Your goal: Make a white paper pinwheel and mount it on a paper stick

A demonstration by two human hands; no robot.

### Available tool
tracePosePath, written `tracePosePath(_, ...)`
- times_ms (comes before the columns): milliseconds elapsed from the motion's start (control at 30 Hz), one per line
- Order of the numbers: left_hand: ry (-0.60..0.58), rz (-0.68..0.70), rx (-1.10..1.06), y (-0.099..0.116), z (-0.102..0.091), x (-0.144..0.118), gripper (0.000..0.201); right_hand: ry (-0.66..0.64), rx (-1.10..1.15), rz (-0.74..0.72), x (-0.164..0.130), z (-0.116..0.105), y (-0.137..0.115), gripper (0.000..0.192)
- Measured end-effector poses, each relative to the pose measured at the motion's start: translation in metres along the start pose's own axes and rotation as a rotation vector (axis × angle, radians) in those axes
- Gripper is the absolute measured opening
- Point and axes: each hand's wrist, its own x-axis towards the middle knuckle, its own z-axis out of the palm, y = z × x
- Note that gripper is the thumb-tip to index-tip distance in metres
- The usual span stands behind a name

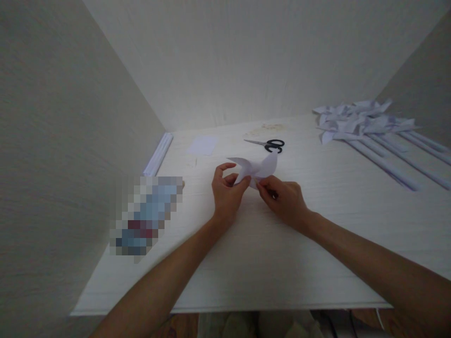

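Two bare hands work at the middle of the white, wood-grain worktop [317, 225]. The left hand [227, 190] and the right hand [283, 199] both pinch one piece of folded white paper with curved, pointed flaps [259, 168]. The left thumb and fingers close on the near left part of the folded paper; the index finger arches above it. The right fingertips close on its near right part. The paper's flaps rise off the worktop just beyond the fingertips.

One pair of black-handled scissors [269, 144] lies flat just behind the folded paper, blades pointing left. One small flat white paper square [203, 145] lies behind and to the left of the folded paper. One bundle of rolled white paper sticks [159, 153] lies farther left of the folded paper, against the side wall. One blurred, bottle-like object [146, 211] lies left of the folded paper, near the left hand.

Well to the right of and behind the folded paper lies a heap of finished white paper pinwheels on long white sticks [366, 124]. At least five sticks are visible; the pinwheel heads overlap and cannot be counted exactly.
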Motion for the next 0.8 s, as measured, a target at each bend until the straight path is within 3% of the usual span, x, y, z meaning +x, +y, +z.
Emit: tracePosePath(800, 0.062, 0.038, 0.071, -0.0010, 0.0040, -0.0027, 0.037, 0.049, -0.118, -0.093, 0.0007, -0.0009, -0.0048, 0.023)
